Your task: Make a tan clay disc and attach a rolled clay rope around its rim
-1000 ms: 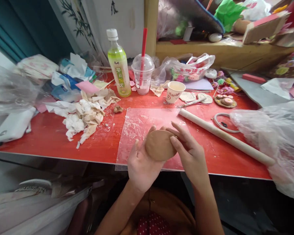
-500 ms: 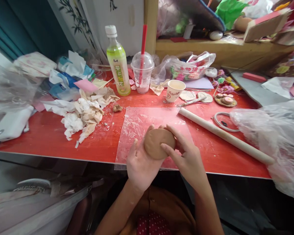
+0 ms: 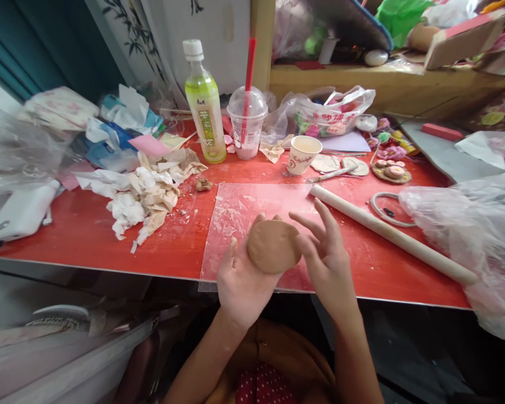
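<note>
A flat, round brown clay disc (image 3: 273, 247) lies on the palm and fingers of my left hand (image 3: 244, 283), which supports it from below and behind. Its surface looks smooth with slight dents. My right hand (image 3: 330, 261) is at the disc's right edge, fingers apart; its thumb is by the rim, and I cannot tell whether it touches. Beneath both hands, a clear plastic sheet (image 3: 231, 219) with pale clay smears covers part of the red table (image 3: 79, 241).
To the right lie a long pale roller (image 3: 387, 233), a ring (image 3: 381, 219) and a plastic bag (image 3: 488, 241). Behind stand a paper cup (image 3: 303, 154), a lidded cup (image 3: 247, 126) and a green drink bottle (image 3: 204, 112). Crumpled tissues (image 3: 147, 193) are at left.
My right hand has loosened from the disc and drawn slightly right, its fingers spreading. The disc stays in my left hand. The view has shifted slightly.
</note>
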The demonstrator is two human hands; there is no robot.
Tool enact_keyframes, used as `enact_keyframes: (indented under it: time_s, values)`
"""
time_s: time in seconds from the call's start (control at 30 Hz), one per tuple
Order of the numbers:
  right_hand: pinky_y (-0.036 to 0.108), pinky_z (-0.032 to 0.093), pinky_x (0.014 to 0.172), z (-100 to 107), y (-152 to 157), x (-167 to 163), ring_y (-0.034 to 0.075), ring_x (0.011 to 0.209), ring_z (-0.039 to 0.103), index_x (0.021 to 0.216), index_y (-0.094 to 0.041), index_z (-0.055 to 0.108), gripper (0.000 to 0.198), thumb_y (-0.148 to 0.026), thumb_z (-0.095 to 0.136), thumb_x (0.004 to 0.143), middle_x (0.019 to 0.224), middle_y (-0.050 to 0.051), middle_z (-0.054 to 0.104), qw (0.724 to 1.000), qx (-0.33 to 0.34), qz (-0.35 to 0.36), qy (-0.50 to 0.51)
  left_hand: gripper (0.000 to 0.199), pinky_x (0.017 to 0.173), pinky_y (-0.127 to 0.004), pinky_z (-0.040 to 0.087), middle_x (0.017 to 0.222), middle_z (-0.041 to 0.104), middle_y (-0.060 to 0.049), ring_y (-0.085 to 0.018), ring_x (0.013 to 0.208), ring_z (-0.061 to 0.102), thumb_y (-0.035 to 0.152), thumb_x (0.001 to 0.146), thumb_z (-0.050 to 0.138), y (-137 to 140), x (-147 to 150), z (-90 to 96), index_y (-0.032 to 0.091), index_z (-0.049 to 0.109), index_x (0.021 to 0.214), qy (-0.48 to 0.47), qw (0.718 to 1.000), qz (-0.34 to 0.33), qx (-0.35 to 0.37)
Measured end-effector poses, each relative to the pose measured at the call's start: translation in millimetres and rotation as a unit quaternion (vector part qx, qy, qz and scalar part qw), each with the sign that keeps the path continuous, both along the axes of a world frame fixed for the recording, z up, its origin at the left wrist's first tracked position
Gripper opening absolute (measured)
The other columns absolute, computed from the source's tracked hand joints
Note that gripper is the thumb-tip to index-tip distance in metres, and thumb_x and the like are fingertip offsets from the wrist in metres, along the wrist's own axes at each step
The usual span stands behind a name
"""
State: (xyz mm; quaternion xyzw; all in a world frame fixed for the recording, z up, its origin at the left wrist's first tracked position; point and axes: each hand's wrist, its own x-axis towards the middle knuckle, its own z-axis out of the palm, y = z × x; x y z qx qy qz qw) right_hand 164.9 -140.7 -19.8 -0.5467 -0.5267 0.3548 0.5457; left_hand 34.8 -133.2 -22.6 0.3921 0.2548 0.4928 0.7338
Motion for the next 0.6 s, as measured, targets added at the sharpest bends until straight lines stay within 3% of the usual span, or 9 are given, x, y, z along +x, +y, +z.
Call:
enact_keyframes:
  time_s: [0.1, 0.23, 0.37, 0.53, 0.6]
  values:
    - [0.040, 0.055, 0.085, -0.5, 1.8, -0.1, 0.025, 0.108, 0.061, 0.144, -0.033, 0.023, 0.076, -0.036, 0.065, 0.081, 0.137, 0.009, 0.049, 1.000, -0.019, 0.021, 0.007, 0.061, 0.107, -0.046, 0.037, 0.152, 0.027, 0.000, -0.022, 0.140, 0.025, 0.054, 0.092, 0.002, 0.6, -2.0, -0.6, 0.030, 0.016, 0.146, 0.020, 1.000, 0.001, -0.002]
    - [0.045, 0.050, 0.093, -0.2, 4.3, -0.8, 0.022, 0.102, 0.064, 0.140, -0.031, 0.033, 0.052, -0.037, 0.050, 0.091, 0.128, 0.008, 0.056, 0.995, 0.034, -0.091, 0.019, 0.061, 0.106, -0.047, 0.038, 0.153, 0.026, 0.002, -0.022, 0.141, 0.021, 0.056, 0.091, -0.001, 1.0, -3.5, -1.9, 0.032, 0.014, 0.146, 0.034, 0.999, -0.010, 0.005]
    - [0.049, 0.043, 0.101, -0.7, 8.1, 0.1, 0.026, 0.122, 0.051, 0.143, -0.033, 0.028, 0.069, -0.033, 0.063, 0.083, 0.139, 0.008, 0.047, 0.998, 0.045, -0.004, -0.034, 0.061, 0.106, -0.047, 0.038, 0.153, 0.025, 0.003, -0.022, 0.141, 0.023, 0.055, 0.091, 0.000, 1.0, -3.6, -2.3, 0.034, 0.018, 0.145, 0.033, 0.999, -0.001, -0.003]
    - [0.047, 0.043, 0.102, -0.9, 9.2, -1.4, 0.024, 0.124, 0.049, 0.144, -0.036, 0.021, 0.057, -0.032, 0.046, 0.093, 0.143, 0.006, 0.041, 0.994, 0.085, -0.069, 0.009, 0.060, 0.110, -0.046, 0.033, 0.153, 0.024, 0.002, -0.022, 0.141, 0.021, 0.053, 0.092, 0.004, 0.8, -5.0, -3.1, 0.030, 0.019, 0.145, -0.026, 0.999, -0.008, -0.030]
    - [0.051, 0.035, 0.107, 1.0, 5.2, -6.0, 0.025, 0.135, 0.036, 0.146, -0.039, 0.015, 0.060, -0.031, 0.045, 0.094, 0.149, 0.003, 0.033, 0.991, 0.115, -0.021, -0.069, 0.060, 0.110, -0.044, 0.033, 0.152, 0.027, 0.002, -0.021, 0.141, 0.022, 0.054, 0.092, 0.005, 0.2, -6.4, -2.6, 0.029, 0.020, 0.145, -0.037, 0.998, -0.012, -0.044]
